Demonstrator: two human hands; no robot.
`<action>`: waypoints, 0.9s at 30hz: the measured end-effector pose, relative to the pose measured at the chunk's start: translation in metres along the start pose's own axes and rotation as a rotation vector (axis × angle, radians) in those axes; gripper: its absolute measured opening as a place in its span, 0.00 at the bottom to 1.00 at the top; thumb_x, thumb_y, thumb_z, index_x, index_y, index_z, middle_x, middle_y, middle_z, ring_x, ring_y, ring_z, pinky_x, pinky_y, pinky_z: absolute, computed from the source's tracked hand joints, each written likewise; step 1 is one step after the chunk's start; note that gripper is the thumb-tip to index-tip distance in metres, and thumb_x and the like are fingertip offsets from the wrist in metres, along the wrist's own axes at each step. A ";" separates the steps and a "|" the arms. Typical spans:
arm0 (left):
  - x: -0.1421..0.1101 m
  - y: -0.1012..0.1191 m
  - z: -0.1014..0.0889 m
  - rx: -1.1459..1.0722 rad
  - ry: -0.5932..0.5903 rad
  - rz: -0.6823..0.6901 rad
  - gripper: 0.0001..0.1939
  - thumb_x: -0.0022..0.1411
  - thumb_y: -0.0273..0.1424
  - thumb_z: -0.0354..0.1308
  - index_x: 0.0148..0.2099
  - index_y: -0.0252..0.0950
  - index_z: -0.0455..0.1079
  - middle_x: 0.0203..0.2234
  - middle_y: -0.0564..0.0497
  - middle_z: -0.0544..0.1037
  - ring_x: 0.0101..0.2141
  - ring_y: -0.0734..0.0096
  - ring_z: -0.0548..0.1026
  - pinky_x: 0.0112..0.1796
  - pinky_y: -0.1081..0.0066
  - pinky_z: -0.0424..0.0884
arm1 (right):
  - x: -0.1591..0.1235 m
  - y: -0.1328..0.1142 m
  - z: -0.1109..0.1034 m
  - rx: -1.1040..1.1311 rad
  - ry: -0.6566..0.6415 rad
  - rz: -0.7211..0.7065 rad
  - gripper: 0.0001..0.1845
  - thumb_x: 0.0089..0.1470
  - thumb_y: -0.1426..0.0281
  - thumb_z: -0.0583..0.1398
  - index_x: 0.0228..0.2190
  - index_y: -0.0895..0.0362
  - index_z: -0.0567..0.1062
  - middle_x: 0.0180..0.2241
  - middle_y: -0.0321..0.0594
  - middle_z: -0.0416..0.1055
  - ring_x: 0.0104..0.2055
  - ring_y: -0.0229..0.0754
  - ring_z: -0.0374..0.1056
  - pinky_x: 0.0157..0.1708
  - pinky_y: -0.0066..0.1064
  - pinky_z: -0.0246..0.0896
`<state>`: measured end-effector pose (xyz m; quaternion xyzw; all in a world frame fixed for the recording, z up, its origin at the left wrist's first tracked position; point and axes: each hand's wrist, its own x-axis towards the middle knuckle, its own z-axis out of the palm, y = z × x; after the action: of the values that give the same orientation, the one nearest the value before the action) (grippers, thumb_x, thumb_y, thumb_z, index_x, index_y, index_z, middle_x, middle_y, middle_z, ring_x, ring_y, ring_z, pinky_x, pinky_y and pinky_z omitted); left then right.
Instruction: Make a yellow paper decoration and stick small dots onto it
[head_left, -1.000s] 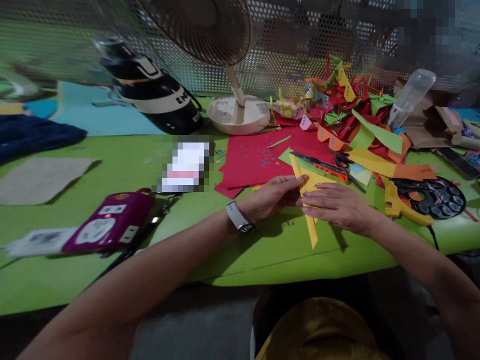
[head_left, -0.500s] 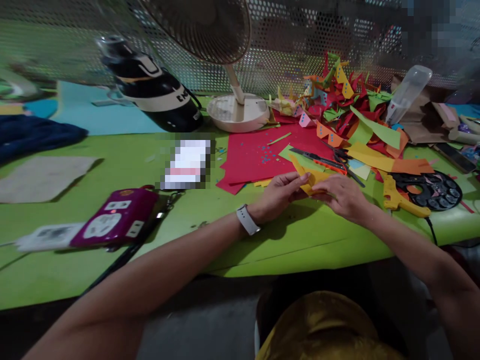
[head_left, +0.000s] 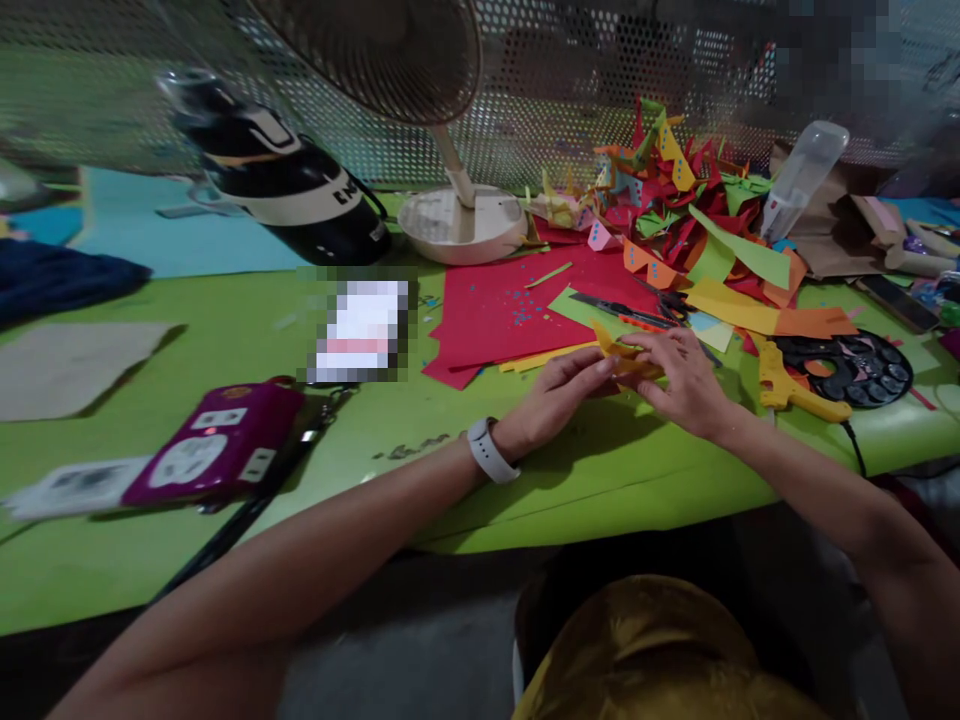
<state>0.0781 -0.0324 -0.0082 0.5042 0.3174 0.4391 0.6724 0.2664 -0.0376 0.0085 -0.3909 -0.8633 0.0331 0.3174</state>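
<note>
Between my two hands, just above the green table's front part, is a folded piece of yellow-orange paper. My left hand, with a pale watch band on its wrist, pinches the paper's left side between thumb and fingers. On the other side my right hand has its fingers bent over the paper and closed on it; its thumb is mostly hidden. Behind them lie red paper sheets and a cutter with orange parts. A yellow glue gun rests to the right.
A heap of folded coloured paper pieces stands at the back, beside a clear bottle. A white fan base and black flask are behind. A phone and purple device lie left. Near the glue gun is a black round tray.
My right hand's fingers have lifted and shifted over the top of the yellow paper. My left hand still holds it. The view has turned slightly, so the table things appear farther left.
</note>
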 end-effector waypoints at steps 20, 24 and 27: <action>0.009 -0.009 -0.003 -0.002 0.199 0.226 0.18 0.54 0.50 0.66 0.34 0.40 0.79 0.32 0.54 0.82 0.36 0.71 0.78 0.47 0.68 0.74 | 0.004 0.002 -0.004 0.877 0.052 0.606 0.32 0.40 0.53 0.71 0.44 0.55 0.73 0.41 0.43 0.76 0.41 0.45 0.73 0.41 0.39 0.72; 0.007 -0.012 -0.004 0.046 0.172 0.231 0.17 0.57 0.48 0.64 0.33 0.40 0.79 0.31 0.53 0.81 0.35 0.71 0.78 0.45 0.69 0.74 | 0.005 -0.002 0.004 1.125 -0.066 0.662 0.21 0.39 0.59 0.73 0.35 0.54 0.80 0.37 0.39 0.80 0.37 0.41 0.74 0.38 0.33 0.73; 0.005 -0.011 -0.003 0.045 0.145 0.204 0.18 0.56 0.49 0.65 0.33 0.39 0.79 0.30 0.52 0.82 0.33 0.70 0.78 0.41 0.69 0.75 | 0.005 -0.002 0.008 1.156 -0.035 0.698 0.19 0.38 0.59 0.73 0.33 0.56 0.81 0.33 0.38 0.80 0.31 0.38 0.74 0.33 0.30 0.73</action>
<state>0.0802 -0.0278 -0.0198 0.5156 0.3220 0.5335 0.5880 0.2584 -0.0338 0.0057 -0.4138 -0.5351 0.5965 0.4320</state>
